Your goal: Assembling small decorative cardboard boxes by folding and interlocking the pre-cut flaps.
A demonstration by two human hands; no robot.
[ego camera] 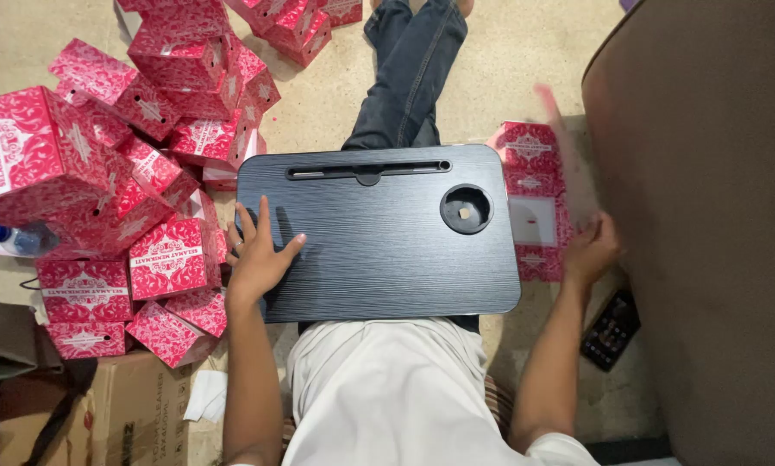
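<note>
A black lap tray (387, 250) with a round cup hole (467, 209) and a long slot lies across my legs. My left hand (258, 255) rests flat on the tray's left edge, fingers spread, holding nothing. My right hand (590, 250) is off the tray's right side, gripping a flat red-and-white patterned carton blank (568, 164) that is blurred and tilted up. Under it lies a stack of flat carton blanks (534, 203) on the floor.
A large pile of folded red patterned boxes (137, 173) fills the floor to the left. A water bottle (12, 240) and a brown cardboard box (137, 406) lie at lower left. A dark phone (610, 330) lies by a brown cushion (715, 216) on the right.
</note>
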